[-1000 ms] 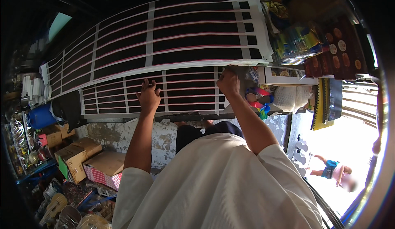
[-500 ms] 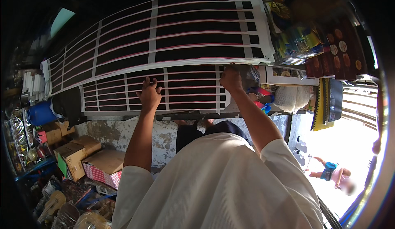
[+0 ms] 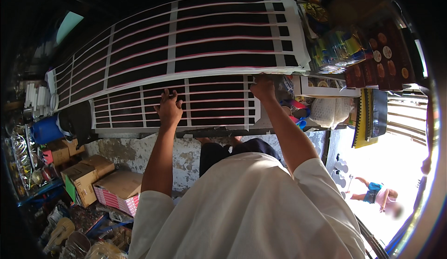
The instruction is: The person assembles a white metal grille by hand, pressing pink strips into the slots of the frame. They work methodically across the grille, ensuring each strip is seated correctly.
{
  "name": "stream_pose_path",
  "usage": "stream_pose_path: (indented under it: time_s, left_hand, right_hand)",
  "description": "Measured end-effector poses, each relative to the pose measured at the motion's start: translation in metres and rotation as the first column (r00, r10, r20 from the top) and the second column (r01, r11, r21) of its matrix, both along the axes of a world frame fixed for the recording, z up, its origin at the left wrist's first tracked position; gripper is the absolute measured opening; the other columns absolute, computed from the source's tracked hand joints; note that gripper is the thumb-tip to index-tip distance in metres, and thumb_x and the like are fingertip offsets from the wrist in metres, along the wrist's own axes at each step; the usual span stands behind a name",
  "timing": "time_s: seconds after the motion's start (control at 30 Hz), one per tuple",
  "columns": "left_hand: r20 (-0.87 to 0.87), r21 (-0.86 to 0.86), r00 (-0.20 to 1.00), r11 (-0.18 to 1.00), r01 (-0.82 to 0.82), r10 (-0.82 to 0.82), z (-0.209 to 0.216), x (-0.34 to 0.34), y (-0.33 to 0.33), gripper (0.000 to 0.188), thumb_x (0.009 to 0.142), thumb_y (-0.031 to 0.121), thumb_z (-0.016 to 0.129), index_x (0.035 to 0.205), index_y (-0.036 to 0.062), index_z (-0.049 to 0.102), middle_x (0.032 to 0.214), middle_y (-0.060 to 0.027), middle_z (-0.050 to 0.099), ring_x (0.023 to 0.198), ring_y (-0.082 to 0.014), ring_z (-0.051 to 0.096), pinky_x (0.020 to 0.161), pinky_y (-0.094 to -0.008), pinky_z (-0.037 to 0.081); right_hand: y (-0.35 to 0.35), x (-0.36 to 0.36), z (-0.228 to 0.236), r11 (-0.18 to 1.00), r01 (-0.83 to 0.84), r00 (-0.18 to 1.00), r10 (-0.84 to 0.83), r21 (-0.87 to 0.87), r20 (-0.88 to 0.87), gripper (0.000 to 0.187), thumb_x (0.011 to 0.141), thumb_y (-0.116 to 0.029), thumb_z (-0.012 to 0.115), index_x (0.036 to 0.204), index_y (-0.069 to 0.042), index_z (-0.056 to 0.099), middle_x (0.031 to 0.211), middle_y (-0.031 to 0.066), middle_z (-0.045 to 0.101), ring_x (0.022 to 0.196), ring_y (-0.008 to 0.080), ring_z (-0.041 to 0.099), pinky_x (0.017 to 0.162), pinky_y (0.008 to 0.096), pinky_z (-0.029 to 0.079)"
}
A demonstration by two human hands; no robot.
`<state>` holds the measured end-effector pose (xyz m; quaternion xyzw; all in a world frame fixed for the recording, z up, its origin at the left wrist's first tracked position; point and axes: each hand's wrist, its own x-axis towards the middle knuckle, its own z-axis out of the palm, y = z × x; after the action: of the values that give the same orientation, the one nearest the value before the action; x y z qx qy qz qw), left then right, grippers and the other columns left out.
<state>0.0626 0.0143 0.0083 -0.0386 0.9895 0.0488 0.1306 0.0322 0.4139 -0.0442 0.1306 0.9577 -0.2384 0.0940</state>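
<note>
Head view: both hands point(image 3: 168, 110) flat against white grille point(image 3: 195, 105).

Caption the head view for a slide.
Both hands, left hand and right hand, pressed on a white-barred metal grille panel above cardboard boxes.

Both arms raised forward; left hand point(image 3: 168, 109) flat, fingers spread; right hand point(image 3: 263, 87) curled.

At frame centre we see a white-painted metal grille point(image 3: 186, 96), smooth, its bars faintly pink against the dark gaps. Below it, the wall point(image 3: 130, 152) looks rough, patchy plaster. Lower left sit matt cardboard boxes point(image 3: 84, 177); at left, a glossy blue plastic tub point(image 3: 45, 129). Our shirt point(image 3: 247, 208) is ribbed white cloth.
</note>
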Motion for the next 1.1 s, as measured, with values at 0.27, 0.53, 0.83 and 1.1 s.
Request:
stream_pose_path:
  time_s: [0.27,0.53,0.83,1.1]
  left_hand:
    - [-0.024,-0.006,1.000,1.000,0.016,-0.016,-0.009,0.002,-0.006,0.050,0.113,0.032,0.065,0.161,0.0184,0.062,0.181,-0.0174,0.039,0.165,-0.0403,0.041,0.124,-0.0867,0.031]
    - [-0.066,0.038,0.998,0.999,0.020,-0.017,-0.010,0.007,-0.008,0.051,0.112,0.032,0.066,0.162,0.0177,0.062,0.181,-0.0183,0.039,0.166,-0.0416,0.039,0.125,-0.0845,0.030]
    - [-0.360,0.023,0.869,0.928,0.372,-0.339,-0.015,0.035,0.055,0.056,0.110,0.039,0.070,0.158,0.0117,0.062,0.170,-0.0243,0.049,0.159,-0.0446,0.047,0.121,-0.0806,0.038]
    - [-0.329,0.116,0.856,0.883,0.455,-0.398,-0.015,0.038,0.103,0.063,0.114,0.053,0.063,0.162,0.0117,0.061,0.175,-0.0236,0.044,0.164,-0.0448,0.040,0.127,-0.0779,0.034]
  right_hand:
    - [-0.009,0.022,0.018,0.985,0.089,0.985,-0.109,-0.145,-0.137,0.026,0.090,-0.011,0.074,0.115,-0.003,0.073,0.117,0.0258,0.077,0.113,0.0506,0.075,0.098,0.0564,0.062]
    - [-0.009,0.045,0.003,0.971,-0.113,0.910,0.016,-0.211,-0.415,0.019,0.097,-0.006,0.075,0.113,-0.005,0.066,0.107,0.0238,0.070,0.103,0.0500,0.070,0.087,0.0600,0.058]
    - [0.001,0.046,-0.007,0.955,-0.169,0.889,0.042,-0.242,-0.456,0.023,0.094,-0.003,0.077,0.114,-0.005,0.066,0.109,0.0247,0.071,0.104,0.0497,0.070,0.092,0.0590,0.058]
    - [0.005,0.043,-0.014,0.941,-0.194,0.866,0.032,-0.277,-0.498,0.020,0.095,-0.004,0.075,0.113,-0.005,0.066,0.106,0.0241,0.073,0.102,0.0496,0.071,0.090,0.0571,0.058]
